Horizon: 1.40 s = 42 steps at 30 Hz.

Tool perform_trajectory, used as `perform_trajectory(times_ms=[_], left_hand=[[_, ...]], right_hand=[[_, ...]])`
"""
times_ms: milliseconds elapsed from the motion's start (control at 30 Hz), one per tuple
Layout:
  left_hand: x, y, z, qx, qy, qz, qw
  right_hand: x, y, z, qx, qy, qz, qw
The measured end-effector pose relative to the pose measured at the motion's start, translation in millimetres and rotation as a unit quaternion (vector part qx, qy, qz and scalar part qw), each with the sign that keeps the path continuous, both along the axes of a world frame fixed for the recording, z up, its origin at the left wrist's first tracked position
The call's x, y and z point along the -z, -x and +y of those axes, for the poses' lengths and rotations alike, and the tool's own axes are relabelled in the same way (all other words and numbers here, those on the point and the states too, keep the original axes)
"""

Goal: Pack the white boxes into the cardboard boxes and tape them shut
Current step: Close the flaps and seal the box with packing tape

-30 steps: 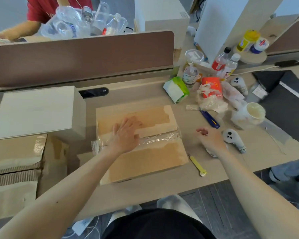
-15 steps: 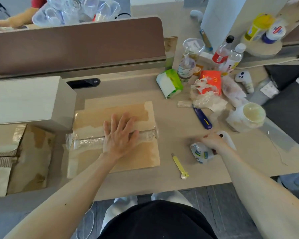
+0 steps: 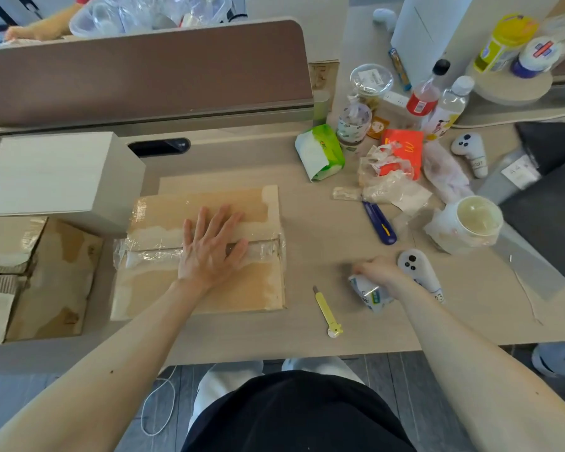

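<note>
— Where's the cardboard box (image 3: pixel 163 288)?
— On the desk's (image 3: pixel 307 223) left half, clear tape (image 3: pixel 154 256) along its seam. The left hand (image 3: pixel 209 252) presses flat on it, fingers spread.
— The right hand (image 3: pixel 377 272)?
— Curled round a tape roll (image 3: pixel 369 295), beside a white controller (image 3: pixel 415 265) and a yellow cutter (image 3: pixel 327 313).

Yellow "M" arches on red carton (image 3: pixel 403 142)

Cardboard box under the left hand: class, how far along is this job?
Done: the cardboard box is closed, clear tape along its seam. In hand: the left hand presses that tape flat; the right hand grips a likely tape roll. Left: a white box sits unpacked beside another cardboard box.
</note>
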State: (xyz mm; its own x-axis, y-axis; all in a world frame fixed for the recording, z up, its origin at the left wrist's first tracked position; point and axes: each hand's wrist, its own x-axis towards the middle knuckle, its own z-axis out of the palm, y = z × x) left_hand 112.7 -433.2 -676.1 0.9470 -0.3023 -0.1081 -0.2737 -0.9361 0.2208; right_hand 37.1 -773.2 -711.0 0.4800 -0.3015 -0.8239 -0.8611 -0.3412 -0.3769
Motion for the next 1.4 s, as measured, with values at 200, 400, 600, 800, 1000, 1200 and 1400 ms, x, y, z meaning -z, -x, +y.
perform_trajectory(times_ms=[200, 400, 600, 800, 1000, 1200, 1400], left_hand=[[-1.8, -0.8, 0.9, 0.002, -0.001, 0.006, 1.0], [-2.9, -3.9, 1.8, 0.001, 0.021, 0.007, 1.0], [-27.1, -16.3, -7.0, -0.049, 0.227, 0.031, 0.972], [-79.1, -24.0, 10.3, -0.09, 0.486, 0.321, 0.808], [-79.2, -23.2, 59.8, -0.158, 0.53, 0.268, 0.789], [-79.4, -27.4, 111.9, -0.221, 0.52, 0.195, 0.802], [-71.9, -36.2, 161.6, -0.247, 0.462, 0.139, 0.841]], right_hand=[[-13.9, -4.7, 11.2, -0.052, 0.028, -0.013, 0.998], [-59.4, -12.7, 24.2, -0.08, 0.03, -0.111, 0.99], [-141.4, -35.1, 61.3, -0.172, -0.031, -0.225, 0.959], [-170.5, -66.1, 126.8, -0.291, -0.069, -0.252, 0.921], [-166.6, -93.1, 186.2, -0.361, -0.097, -0.242, 0.896], [-147.8, -108.5, 229.6, -0.371, -0.084, -0.252, 0.89], [-137.2, -117.8, 269.9, -0.392, 0.054, -0.279, 0.875]])
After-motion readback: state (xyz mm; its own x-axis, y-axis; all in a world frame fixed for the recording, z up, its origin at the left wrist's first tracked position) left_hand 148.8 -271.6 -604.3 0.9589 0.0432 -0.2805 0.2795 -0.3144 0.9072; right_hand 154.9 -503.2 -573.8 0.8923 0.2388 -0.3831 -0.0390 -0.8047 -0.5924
